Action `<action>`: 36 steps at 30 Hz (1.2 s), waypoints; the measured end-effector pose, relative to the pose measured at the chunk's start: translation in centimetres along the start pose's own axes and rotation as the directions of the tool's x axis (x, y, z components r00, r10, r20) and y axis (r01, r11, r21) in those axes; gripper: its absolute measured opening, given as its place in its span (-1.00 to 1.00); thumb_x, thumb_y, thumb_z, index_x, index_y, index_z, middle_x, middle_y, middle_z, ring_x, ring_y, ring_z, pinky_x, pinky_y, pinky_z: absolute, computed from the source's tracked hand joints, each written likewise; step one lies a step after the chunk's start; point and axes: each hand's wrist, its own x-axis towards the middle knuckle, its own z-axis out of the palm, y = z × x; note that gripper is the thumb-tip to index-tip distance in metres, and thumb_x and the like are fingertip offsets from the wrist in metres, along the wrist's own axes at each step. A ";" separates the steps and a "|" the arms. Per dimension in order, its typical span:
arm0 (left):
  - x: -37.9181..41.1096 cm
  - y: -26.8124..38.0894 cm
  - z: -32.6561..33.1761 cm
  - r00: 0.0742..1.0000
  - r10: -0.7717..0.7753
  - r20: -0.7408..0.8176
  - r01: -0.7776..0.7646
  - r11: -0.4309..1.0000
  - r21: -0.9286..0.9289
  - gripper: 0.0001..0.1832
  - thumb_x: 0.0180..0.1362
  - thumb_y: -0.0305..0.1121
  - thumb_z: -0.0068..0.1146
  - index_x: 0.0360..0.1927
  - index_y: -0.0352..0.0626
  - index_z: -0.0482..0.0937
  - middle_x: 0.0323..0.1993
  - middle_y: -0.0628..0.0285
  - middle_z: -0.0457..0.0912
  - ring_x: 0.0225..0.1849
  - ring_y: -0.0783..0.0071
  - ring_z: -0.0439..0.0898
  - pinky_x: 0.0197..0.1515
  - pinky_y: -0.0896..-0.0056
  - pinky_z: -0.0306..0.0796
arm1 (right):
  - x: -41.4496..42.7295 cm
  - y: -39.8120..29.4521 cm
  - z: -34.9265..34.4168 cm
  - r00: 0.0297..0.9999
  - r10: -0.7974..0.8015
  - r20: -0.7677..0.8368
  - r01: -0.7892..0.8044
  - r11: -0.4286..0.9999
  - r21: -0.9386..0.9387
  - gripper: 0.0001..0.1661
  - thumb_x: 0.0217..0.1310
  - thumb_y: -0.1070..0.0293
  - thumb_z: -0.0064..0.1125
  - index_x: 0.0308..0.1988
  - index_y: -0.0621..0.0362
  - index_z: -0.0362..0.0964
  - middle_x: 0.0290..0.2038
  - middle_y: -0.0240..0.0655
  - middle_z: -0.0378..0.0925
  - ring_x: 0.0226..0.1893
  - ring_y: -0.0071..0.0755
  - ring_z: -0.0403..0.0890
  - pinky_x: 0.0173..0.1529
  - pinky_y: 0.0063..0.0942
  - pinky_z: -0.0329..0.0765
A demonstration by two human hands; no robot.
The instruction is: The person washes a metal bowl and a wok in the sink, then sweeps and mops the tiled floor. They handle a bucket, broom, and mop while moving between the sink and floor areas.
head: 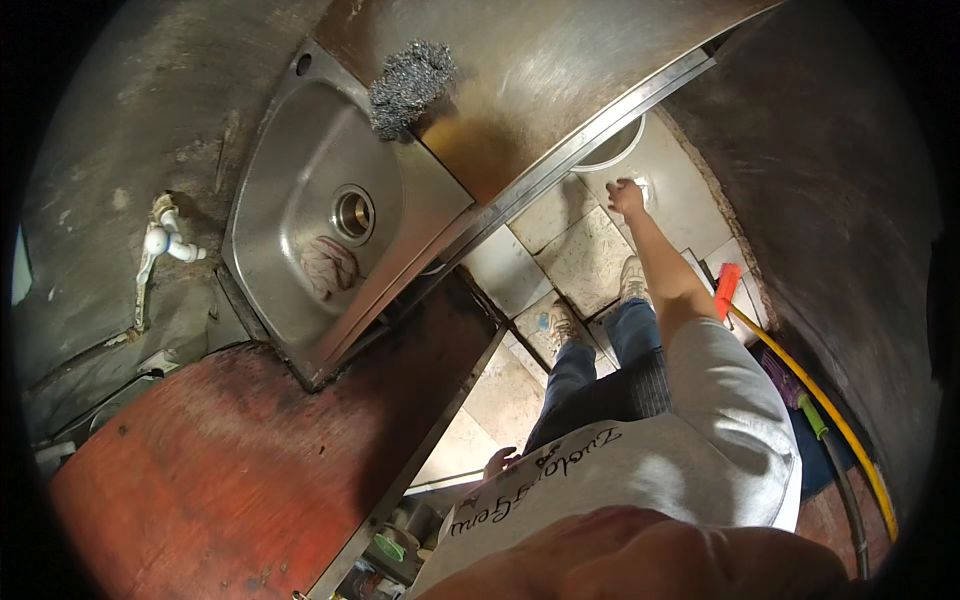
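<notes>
My right hand point(626, 198) is stretched out over the tiled floor, fingers apart and slightly curled, with nothing seen in it. Close by is the pale rim of a round bucket or basin point(637, 142), partly hidden under the counter edge. My left hand point(501, 461) hangs low at my side, partly covered by my shirt; its visible fingers are apart and no object shows in them. Ahead to the left lies a stainless steel sink point(300, 172) with an open drain point(354, 214). A crumpled, reddish-white stringy thing point(330, 266) lies in its basin.
A steel wool scourer point(412, 86) rests on the metal counter point(540, 67) beside the sink. On the wall is a white plastic tap point(161, 241). A worn red tabletop point(210, 465) lies at left. At right are an orange-red object point(726, 289) and a yellow hose point(825, 401).
</notes>
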 end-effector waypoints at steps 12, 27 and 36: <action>3.5 0.8 1.2 0.981 -0.184 -0.069 0.182 0.983 -0.035 -0.61 0.08 -0.23 0.03 -0.07 -0.27 0.41 -0.21 0.07 0.54 -0.23 0.38 0.53 -0.24 0.40 0.42 | 9.3 -2.2 5.5 0.981 0.194 0.011 -0.157 0.757 0.635 -0.77 -0.01 0.45 0.06 -0.41 0.47 0.34 -0.44 -0.10 0.42 -0.53 -0.26 0.50 -0.54 -0.44 0.60; -3.0 3.1 0.5 0.959 -0.150 -0.239 0.203 0.955 0.215 -0.65 0.12 -0.27 -0.03 -0.08 -0.27 0.43 -0.28 0.08 0.57 -0.25 0.34 0.55 -0.22 0.39 0.41 | -17.5 7.6 -4.2 0.967 0.252 -0.037 -0.249 0.966 0.075 -0.76 -0.18 0.41 0.04 -0.54 0.44 0.32 -0.60 -0.07 0.45 -0.65 -0.26 0.52 -0.68 -0.40 0.51; -7.5 -9.1 -1.7 0.919 -0.141 -0.368 0.187 0.978 0.091 -0.63 0.04 -0.18 0.04 -0.16 -0.23 0.48 -0.43 0.11 0.59 -0.40 0.33 0.56 -0.33 0.38 0.42 | -30.1 9.1 1.8 0.939 -0.007 0.343 0.168 0.881 -0.443 -0.70 -0.13 0.33 0.03 -0.51 0.43 0.28 -0.70 -0.14 0.42 -0.80 -0.29 0.48 -0.71 -0.45 0.44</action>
